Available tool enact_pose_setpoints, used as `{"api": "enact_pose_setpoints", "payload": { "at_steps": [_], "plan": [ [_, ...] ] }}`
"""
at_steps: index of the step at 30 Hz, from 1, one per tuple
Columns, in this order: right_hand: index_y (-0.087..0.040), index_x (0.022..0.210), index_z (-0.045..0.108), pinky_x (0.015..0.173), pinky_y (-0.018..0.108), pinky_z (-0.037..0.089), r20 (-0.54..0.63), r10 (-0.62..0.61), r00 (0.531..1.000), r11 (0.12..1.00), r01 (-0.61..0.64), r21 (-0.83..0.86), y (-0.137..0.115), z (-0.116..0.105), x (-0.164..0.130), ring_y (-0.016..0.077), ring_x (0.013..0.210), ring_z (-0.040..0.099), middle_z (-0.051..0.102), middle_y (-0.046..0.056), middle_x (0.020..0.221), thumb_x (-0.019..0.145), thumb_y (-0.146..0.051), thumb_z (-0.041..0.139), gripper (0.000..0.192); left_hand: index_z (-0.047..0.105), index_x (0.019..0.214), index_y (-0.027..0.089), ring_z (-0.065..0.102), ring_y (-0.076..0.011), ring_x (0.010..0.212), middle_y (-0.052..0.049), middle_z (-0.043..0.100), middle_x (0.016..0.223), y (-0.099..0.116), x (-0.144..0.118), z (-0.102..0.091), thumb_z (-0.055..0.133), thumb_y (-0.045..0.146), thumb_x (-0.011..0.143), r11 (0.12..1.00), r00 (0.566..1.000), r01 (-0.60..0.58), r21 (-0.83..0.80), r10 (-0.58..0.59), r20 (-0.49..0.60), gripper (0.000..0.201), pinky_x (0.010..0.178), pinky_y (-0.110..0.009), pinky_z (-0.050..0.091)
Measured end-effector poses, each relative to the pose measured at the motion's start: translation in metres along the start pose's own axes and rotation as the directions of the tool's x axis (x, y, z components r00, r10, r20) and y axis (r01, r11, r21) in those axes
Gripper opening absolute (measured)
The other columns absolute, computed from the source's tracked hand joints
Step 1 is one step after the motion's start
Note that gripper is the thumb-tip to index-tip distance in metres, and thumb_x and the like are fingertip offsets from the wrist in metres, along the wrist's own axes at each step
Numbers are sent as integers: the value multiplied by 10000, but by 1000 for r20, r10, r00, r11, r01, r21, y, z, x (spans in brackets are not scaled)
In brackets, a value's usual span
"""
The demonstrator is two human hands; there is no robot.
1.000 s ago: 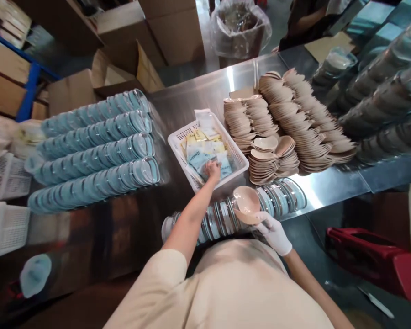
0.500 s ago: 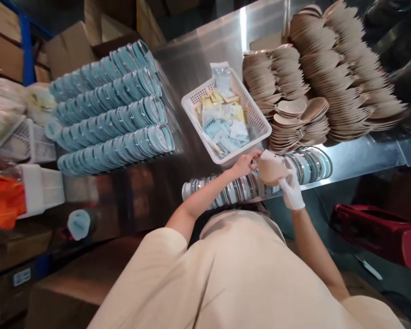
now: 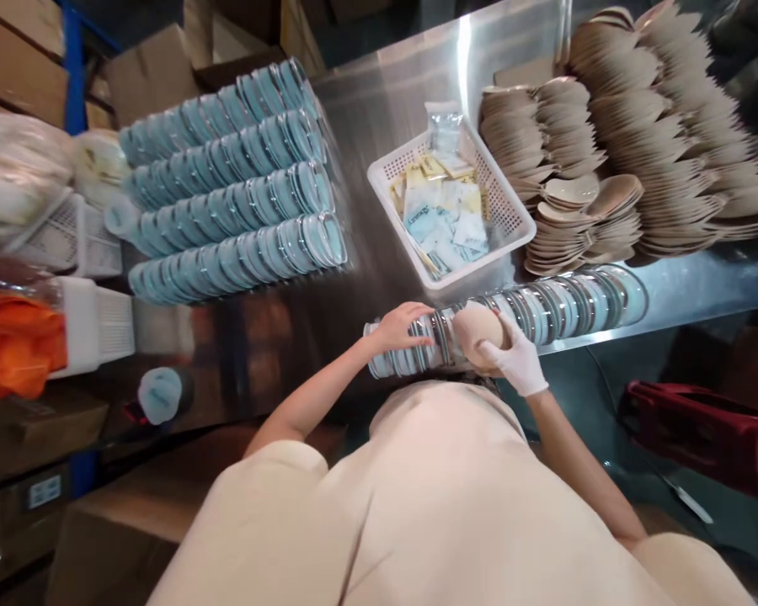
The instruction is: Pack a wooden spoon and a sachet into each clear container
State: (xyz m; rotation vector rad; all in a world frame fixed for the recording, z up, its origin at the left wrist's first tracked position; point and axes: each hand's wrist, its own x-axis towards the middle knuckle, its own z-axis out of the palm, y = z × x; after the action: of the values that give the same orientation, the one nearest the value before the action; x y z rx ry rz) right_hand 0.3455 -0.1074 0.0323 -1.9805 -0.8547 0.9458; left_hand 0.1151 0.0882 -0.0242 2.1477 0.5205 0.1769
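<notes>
My right hand (image 3: 516, 364), in a white glove, grips a tan heart-shaped bowl (image 3: 476, 330) just above a lying row of clear lids (image 3: 543, 307) at the steel table's front edge. My bare left hand (image 3: 405, 326) rests with spread fingers on the left part of that lid row. Just behind the hands stands a white slotted basket (image 3: 511, 202) filled with small paper sachets (image 3: 445, 220).
Stacks of tan bowls (image 3: 612, 160) fill the back right of the steel table (image 3: 392, 101). Several rows of blue lidded bowls (image 3: 227, 194) lie at the left. White baskets (image 3: 94, 324), an orange bag (image 3: 13, 349), cardboard boxes (image 3: 157, 71) and a red object (image 3: 701, 429) surround the table.
My left hand left the sachet basket, met the bowl, then dropped onto the lid row. My right hand turned the bowl over and lowered it. The view swung left.
</notes>
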Motion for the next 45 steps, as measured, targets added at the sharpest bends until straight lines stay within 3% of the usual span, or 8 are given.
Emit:
{"api": "enact_pose_setpoints", "payload": {
  "at_steps": [6, 11, 16, 25, 32, 39, 42, 45],
  "plan": [
    [-257, 1527, 597, 1082, 440, 579, 94, 44, 995, 905, 0, -425, -5, 35, -44, 325, 1247, 711, 667, 85, 1485, 840, -331, 692, 698, 652, 1388, 222, 325, -369, 1590, -178, 477, 1623, -23, -41, 18, 750, 520, 897, 940, 979, -176, 292, 137, 149, 583, 1254, -578, 365],
    [-239, 1560, 550, 1018, 419, 609, 19, 122, 992, 890, -102, -444, -3, 45, -58, 318, 1218, 723, 684, 100, 1458, 861, -419, 697, 737, 712, 1340, 252, 439, -389, 1469, -172, 410, 1656, -19, -37, 21, 718, 456, 901, 892, 966, -232, 388, 166, 198, 484, 1189, -578, 383],
    [-273, 1538, 543, 915, 392, 621, -53, -26, 998, 870, -3, -492, -9, 58, -73, 312, 1165, 722, 651, 101, 1468, 872, -367, 686, 688, 747, 1274, 287, 377, -415, 1467, -148, 401, 1654, -12, -34, 17, 786, 465, 822, 904, 969, -164, 394, 73, 235, 488, 1159, -598, 340],
    [-154, 1382, 616, 698, 313, 484, 89, -119, 989, 686, 147, -713, -34, 155, -9, 254, 945, 658, 662, 206, 1256, 1006, -127, 434, 419, 812, 1102, 216, 385, -400, 1449, -172, 429, 1568, -16, -30, 14, 856, 413, 755, 959, 976, -135, 251, 86, 199, 401, 1207, -544, 336],
    [-188, 1089, 755, 888, 389, 385, 85, -329, 941, 663, 294, -688, 10, 118, -21, 271, 1011, 570, 701, 134, 1067, 981, -322, 606, 228, 819, 1016, 213, 395, -389, 1466, -167, 441, 1553, -16, -36, 12, 819, 350, 777, 952, 988, -118, 281, 85, 130, 275, 1193, -548, 367],
    [-208, 972, 759, 1049, 425, 402, 148, -418, 896, 728, 428, -536, 33, 138, -2, 244, 1135, 616, 756, 95, 1090, 1006, -186, 550, 212, 780, 1166, 249, 428, -373, 1466, -141, 462, 1536, -18, -40, 14, 829, 376, 772, 959, 992, -85, 271, 57, 113, 417, 1230, -545, 363],
    [-242, 958, 754, 1069, 448, 458, 211, -613, 761, 672, 643, -368, 44, 97, 2, 246, 1195, 633, 756, 80, 1200, 1012, -291, 557, 210, 658, 1384, 231, 445, -368, 1465, -160, 486, 1529, -17, -42, 16, 832, 424, 763, 965, 996, -37, 259, 14, 89, 674, 1231, -537, 393],
    [-248, 954, 749, 1078, 491, 490, -5, -576, 818, 751, 527, -397, 44, 15, 44, 252, 1154, 660, 758, 83, 1176, 989, -339, 567, 206, 559, 1493, 229, 484, -356, 1433, -153, 547, 1507, -14, -40, 17, 810, 443, 776, 963, 994, -52, 263, 25, 106, 789, 1248, -531, 384]
  ]
}}
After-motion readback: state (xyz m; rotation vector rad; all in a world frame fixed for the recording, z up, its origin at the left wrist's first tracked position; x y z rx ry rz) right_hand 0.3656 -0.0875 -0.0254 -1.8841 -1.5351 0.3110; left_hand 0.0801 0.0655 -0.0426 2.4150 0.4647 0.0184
